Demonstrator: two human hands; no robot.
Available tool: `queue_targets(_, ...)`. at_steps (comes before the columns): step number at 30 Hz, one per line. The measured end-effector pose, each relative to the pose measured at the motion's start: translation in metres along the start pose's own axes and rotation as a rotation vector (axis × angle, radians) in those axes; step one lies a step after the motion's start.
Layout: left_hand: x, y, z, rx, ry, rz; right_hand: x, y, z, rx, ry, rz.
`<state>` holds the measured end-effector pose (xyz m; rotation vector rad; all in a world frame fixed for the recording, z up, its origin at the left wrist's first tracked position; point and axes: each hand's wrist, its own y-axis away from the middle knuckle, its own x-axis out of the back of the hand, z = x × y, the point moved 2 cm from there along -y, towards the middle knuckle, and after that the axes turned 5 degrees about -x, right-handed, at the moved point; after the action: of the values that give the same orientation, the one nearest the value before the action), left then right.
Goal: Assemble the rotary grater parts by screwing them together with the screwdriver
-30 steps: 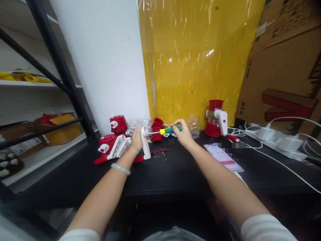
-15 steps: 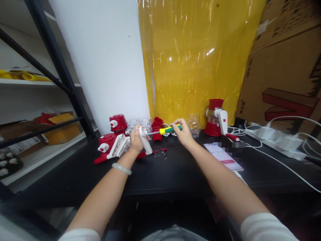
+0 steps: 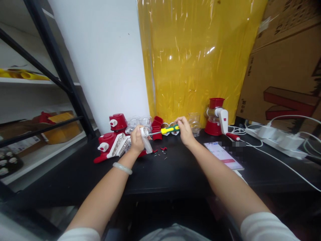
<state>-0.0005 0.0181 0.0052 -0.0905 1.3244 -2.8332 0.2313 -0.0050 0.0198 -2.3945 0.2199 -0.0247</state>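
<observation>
My left hand (image 3: pixel 137 140) is closed around a white plastic crank handle (image 3: pixel 147 146), held above the black table with its round end up. In my right hand (image 3: pixel 185 131) is a screwdriver (image 3: pixel 170 129) with a yellow and green handle, gripped at its rear end. Its metal shaft points left into the round end of the crank handle; the tip is hidden. Below, several small screws (image 3: pixel 165 158) and a small red plastic piece (image 3: pixel 164 148) lie on the table.
Red grinder bases (image 3: pixel 106 142) and white handles (image 3: pixel 117 146) lie at left. Clear plastic parts (image 3: pixel 194 124) and a red hopper (image 3: pixel 157 124) stand behind my hands. At right are an assembled drum grater (image 3: pixel 213 122), a phone (image 3: pixel 223 155) and a power strip (image 3: pixel 276 142) with cables.
The screwdriver's handle shows turned about its axis, with more yellow facing me. My right fingers have shifted slightly on its end. The crank handle stays nearly in place.
</observation>
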Motion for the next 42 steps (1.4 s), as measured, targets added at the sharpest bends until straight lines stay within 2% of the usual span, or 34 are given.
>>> queue_targets(4, 0.003, 0.0, 0.001, -0.037, -0.097, 0.036, -0.002, 0.003, 0.001, -0.125, 0.057, -0.049)
queue_targets(9, 0.005, 0.002, 0.005, -0.131, -0.182, 0.079, -0.007, -0.001, -0.003, -0.096, -0.029, -0.021)
queue_targets(16, 0.008, 0.002, 0.005, -0.229, -0.303, 0.054, -0.006, -0.005, 0.013, -0.165, -0.185, -0.07)
queue_targets(20, 0.009, 0.002, 0.004, -0.243, -0.291, 0.068, -0.005, -0.006, 0.014, -0.187, -0.255, -0.104)
queue_targets(25, 0.008, 0.002, 0.007, -0.232, -0.293, 0.135, -0.005, -0.003, 0.008, -0.182, -0.118, -0.108)
queue_targets(28, 0.008, 0.001, 0.007, -0.321, -0.323, 0.119, -0.005, -0.001, 0.006, -0.19, -0.015, -0.11)
queue_targets(35, 0.01, -0.003, 0.007, -0.522, -0.371, 0.116, -0.007, -0.005, 0.011, -0.171, -0.105, -0.061)
queue_targets(38, 0.008, -0.002, 0.008, -0.523, -0.368, 0.092, -0.007, -0.007, 0.018, -0.18, -0.14, -0.043)
queue_targets(42, 0.005, 0.001, 0.01, -0.454, -0.306, 0.047, -0.008, -0.008, 0.024, -0.176, -0.182, -0.022)
